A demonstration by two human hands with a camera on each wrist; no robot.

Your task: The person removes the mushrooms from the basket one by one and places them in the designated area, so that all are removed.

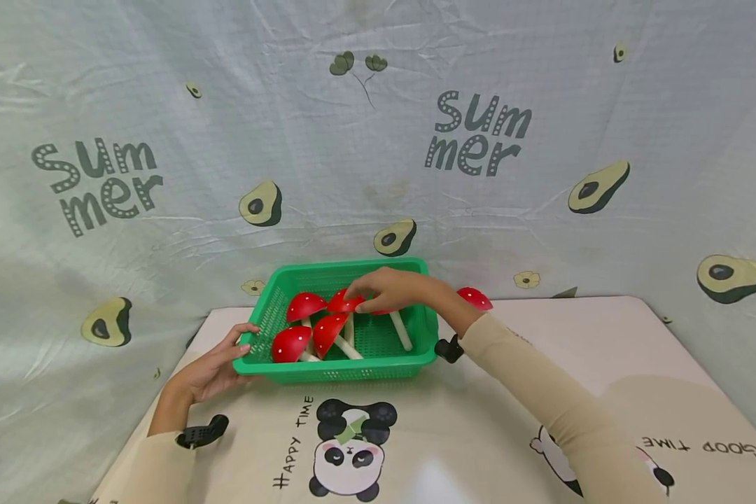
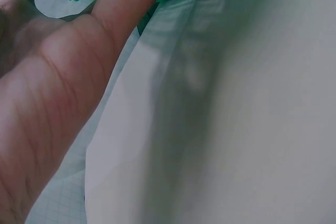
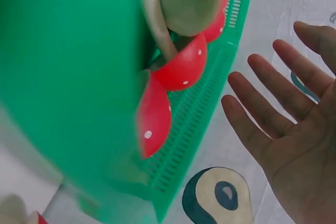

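A green plastic basket [image 1: 378, 372] with slotted walls holds several toy mushrooms [image 1: 290, 344] with red, white-dotted caps and pale stems. My left hand [image 1: 217, 365] grips the basket's left end, fingers at the rim; in the left wrist view that hand [image 2: 63, 77] reaches up to the green plastic. Over the basket's back right part is my right hand [image 1: 393, 288], close above a mushroom [image 1: 344, 301] and partly covering another mushroom [image 1: 401, 330]. Seen from the right wrist, the hand [image 3: 299, 140] has its fingers spread and nothing in them, beside the basket's slotted rim.
Another red-capped mushroom [image 1: 474, 298] lies on the table right of the basket, partly behind my right arm. The pale table cover [image 1: 453, 427] has panda prints. Behind the basket hangs a cloth [image 1: 327, 154] printed with avocados and lettering.
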